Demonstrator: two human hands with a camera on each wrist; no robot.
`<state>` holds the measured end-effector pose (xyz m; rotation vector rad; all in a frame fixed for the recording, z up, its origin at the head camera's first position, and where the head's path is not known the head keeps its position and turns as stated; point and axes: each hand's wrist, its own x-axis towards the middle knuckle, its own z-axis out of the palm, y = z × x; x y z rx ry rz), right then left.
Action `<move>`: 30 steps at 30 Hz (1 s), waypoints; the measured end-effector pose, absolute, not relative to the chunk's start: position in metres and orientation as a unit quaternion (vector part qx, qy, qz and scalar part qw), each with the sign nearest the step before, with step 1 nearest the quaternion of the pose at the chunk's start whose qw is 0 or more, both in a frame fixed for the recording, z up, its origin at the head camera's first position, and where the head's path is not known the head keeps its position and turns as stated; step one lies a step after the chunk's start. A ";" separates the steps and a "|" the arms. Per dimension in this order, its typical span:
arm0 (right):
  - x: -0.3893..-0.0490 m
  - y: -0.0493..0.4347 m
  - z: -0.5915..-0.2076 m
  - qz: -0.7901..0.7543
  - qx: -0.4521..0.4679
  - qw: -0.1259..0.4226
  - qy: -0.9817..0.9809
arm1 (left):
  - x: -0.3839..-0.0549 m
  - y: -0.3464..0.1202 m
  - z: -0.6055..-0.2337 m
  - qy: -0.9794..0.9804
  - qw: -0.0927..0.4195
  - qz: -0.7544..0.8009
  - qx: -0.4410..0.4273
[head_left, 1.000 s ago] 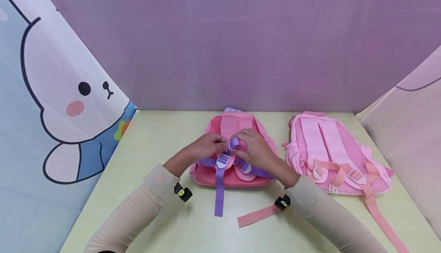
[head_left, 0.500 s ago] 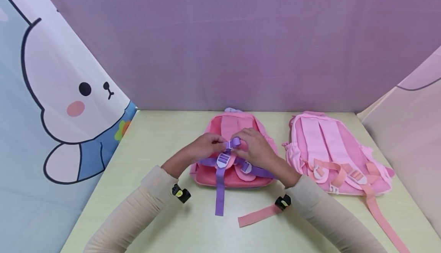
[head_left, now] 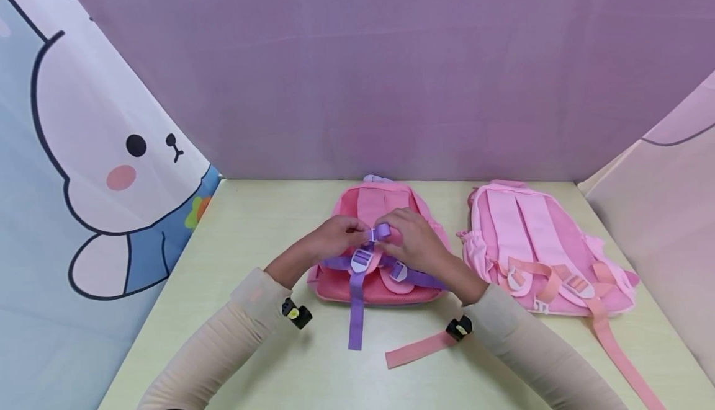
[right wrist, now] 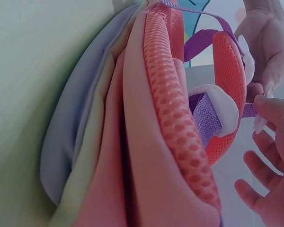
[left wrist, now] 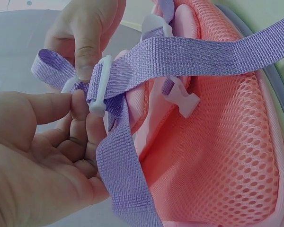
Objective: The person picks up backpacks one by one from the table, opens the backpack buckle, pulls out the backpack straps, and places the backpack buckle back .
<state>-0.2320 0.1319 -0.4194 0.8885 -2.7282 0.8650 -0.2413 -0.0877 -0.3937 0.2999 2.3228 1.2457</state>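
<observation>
A coral-pink backpack [head_left: 347, 289] lies with its back panel and shoulder straps facing up. Above it, my left hand [head_left: 337, 236] pinches a purple webbing strap [left wrist: 80, 87] between thumb and fingertip. My right hand [head_left: 412, 241] grips a small white plastic buckle [right wrist: 262, 117] on that same strap, from the other side. A short loop of the webbing [left wrist: 53, 68] sticks out past the buckle. Closer to the bag sit a white ladder-lock adjuster [head_left: 361, 260] with a hanging purple tail [head_left: 355, 320], and a white side-release clip [left wrist: 182, 97]. My fingers partly cover the pinched buckle.
To the right lies a second, paler pink backpack [head_left: 522, 224] with peach straps, one trailing [head_left: 620, 351] over the table's front. Another peach strap end [head_left: 419, 349] lies under my right wrist. Purple cloth [head_left: 391, 69] rises behind the pale table [head_left: 262, 211].
Almost nothing differs. Both hands stay at the buckle, with only slight shifts of the left forearm.
</observation>
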 end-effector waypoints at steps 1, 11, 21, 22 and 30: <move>-0.232 0.132 -0.419 0.287 0.296 0.073 -0.908 | -0.241 -0.087 -0.393 0.849 0.242 0.456 0.111; -0.231 0.130 -0.419 0.288 0.299 0.078 -0.906 | -0.241 -0.087 -0.392 0.848 0.242 0.457 0.119; -0.230 0.129 -0.419 0.286 0.300 0.081 -0.906 | -0.242 -0.086 -0.394 0.849 0.239 0.461 0.102; -0.230 0.129 -0.419 0.285 0.301 0.080 -0.906 | -0.242 -0.086 -0.394 0.848 0.238 0.463 0.101; -0.230 0.127 -0.419 0.283 0.306 0.090 -0.905 | -0.241 -0.086 -0.393 0.850 0.228 0.466 0.088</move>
